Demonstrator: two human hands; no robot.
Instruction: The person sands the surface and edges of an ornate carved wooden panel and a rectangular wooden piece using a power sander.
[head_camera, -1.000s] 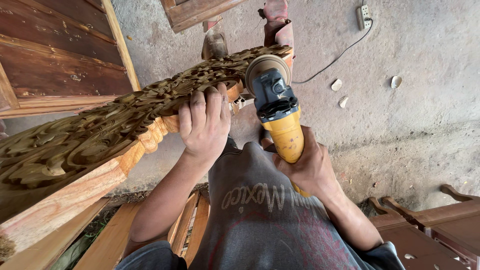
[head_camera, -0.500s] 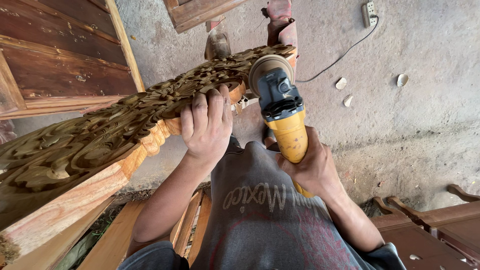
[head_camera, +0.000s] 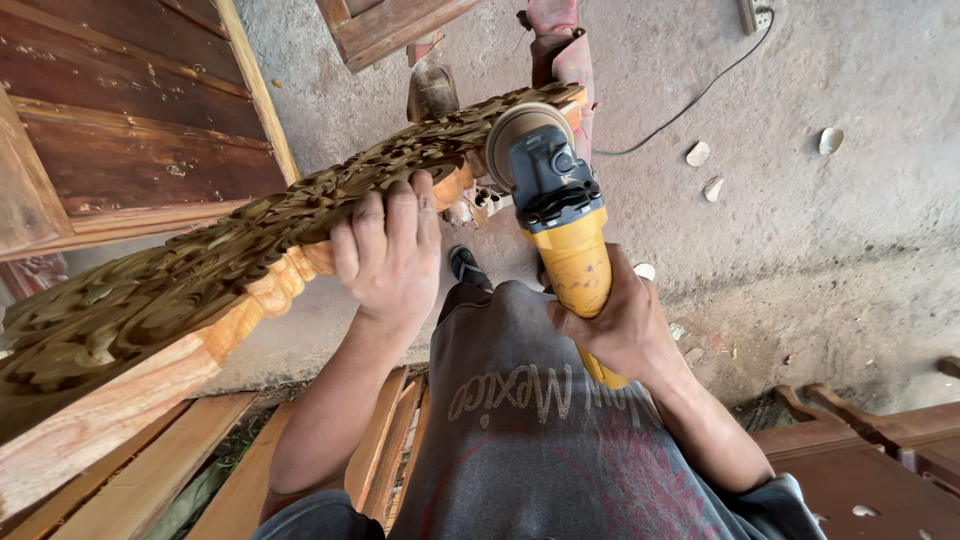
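The carved wooden panel (head_camera: 200, 270) runs on a slant from the lower left up toward the top middle of the view, held above the floor in front of the person. Its upper face is dark olive-brown and thick with cut leaf and scroll shapes. Its edge is pale orange bare wood, scalloped below the carving and plain and blocky toward the near left end.

The left hand (head_camera: 390, 255) lies over the panel about midway along, fingers spread slightly across the carved face and curled over it, thumb side below the edge, gripping the wood.

At the far end of the panel is the grinder (head_camera: 560, 220), with a yellow body, a dark grey head and a round tan sanding disc (head_camera: 515, 130). The disc is set against the panel's carved edge near its tip. The right hand (head_camera: 610, 320) is wrapped tightly around the yellow body, fingers closed about it, holding it up on end.

Below the hands is the person's grey printed shirt (head_camera: 540, 430). A black cable (head_camera: 690, 100) trails over the grey concrete floor (head_camera: 850, 230), where a few pale wood chips (head_camera: 698, 153) lie. Dark reddish wooden boards (head_camera: 130, 120) fill the upper left, and pale planks (head_camera: 150, 480) lie at the bottom left.
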